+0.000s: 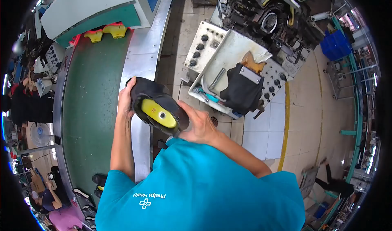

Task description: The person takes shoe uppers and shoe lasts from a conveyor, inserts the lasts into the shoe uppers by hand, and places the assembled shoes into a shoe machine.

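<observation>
A black shoe upper (pixel 152 88) with a yellow last (pixel 158 113) inside it is held in front of the chest, its opening facing the camera. My left hand (pixel 127 97) wraps round one end of the upper. At the other end, my right hand (pixel 199 124) presses its fingers against the black material. The shoe hangs over the metal edge beside the green conveyor belt.
Two yellow lasts (pixel 116 30) lie on the green belt (pixel 92 96) under a grey machine housing (pixel 92 10). Black shoes (pixel 83 202) stand at lower left. A machine (pixel 269 22) with a white tray (pixel 232 51) is at right. Co-workers are at far left and lower right.
</observation>
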Available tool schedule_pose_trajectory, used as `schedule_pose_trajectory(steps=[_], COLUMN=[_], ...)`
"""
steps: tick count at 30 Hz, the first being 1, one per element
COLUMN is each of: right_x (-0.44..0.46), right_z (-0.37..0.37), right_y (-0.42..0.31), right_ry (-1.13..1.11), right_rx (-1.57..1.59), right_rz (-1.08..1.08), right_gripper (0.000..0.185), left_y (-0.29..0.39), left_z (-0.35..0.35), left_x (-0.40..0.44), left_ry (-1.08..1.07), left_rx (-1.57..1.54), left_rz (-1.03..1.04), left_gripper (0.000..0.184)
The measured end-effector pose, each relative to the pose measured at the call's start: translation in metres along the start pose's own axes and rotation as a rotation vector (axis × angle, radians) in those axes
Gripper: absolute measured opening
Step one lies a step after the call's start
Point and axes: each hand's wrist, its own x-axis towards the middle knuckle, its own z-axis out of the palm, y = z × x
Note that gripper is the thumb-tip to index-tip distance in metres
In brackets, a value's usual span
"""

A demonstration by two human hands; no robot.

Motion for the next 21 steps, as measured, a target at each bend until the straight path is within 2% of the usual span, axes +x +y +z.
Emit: schedule_pose_trajectory(steps=[2,3,5,6,7,9,10,11,13,14,15,21], right_x=[-0.014,-0.017,-0.030,-0.039,-0.036,-0.028,-0.025,-0.031,-0.012,-0.020,-0.024,-0.050], right_z=[-0.027,-0.052,-0.092,-0.102,-0.107,-0.112,-0.108,-0.096,-0.111,-0.118,-0.127,-0.166], right_y=[0.013,0.008,0.026,0.038,0.046,0.056,0.056,0.080,0.042,0.057,0.061,0.075], right_ry=[-0.097,-0.238,-0.397,-0.331,-0.330,0.042,0.069,0.231,0.479,0.548,0.566,0.777], right_rx=[0.073,0.235,0.357,0.558,0.547,1.107,1.131,1.127,0.908,0.857,0.848,0.680], right_rz=[0.032,0.199,0.308,0.440,0.432,0.761,0.703,0.617,0.563,0.540,0.533,0.521], right_gripper=[0.095,0.094,0.090,0.071,0.071,0.061,0.056,0.046,0.033,0.025,0.025,0.026], left_y=[0.004,0.006,0.018,0.024,0.031,0.031,0.035,0.028,0.021,0.023,0.019,-0.012], left_z=[0.021,0.034,0.073,0.095,0.122,0.175,0.203,0.224,0.264,0.279,0.294,0.351], left_x=[0.011,0.016,0.010,0.005,-0.004,-0.014,-0.031,-0.026,-0.035,-0.042,-0.046,-0.061], left_ry=[-0.061,-0.118,-0.212,-0.261,-0.315,-0.498,-0.564,-0.610,-0.703,-0.712,-0.728,-0.780], left_rx=[0.072,0.099,0.281,0.370,0.464,0.549,0.594,0.678,0.710,0.779,0.764,0.713], left_rz=[0.101,0.137,0.277,0.289,0.300,0.312,0.346,0.367,0.382,0.389,0.399,0.353], left_gripper=[0.038,0.037,0.044,0.044,0.045,0.046,0.040,0.042,0.043,0.044,0.050,0.054])
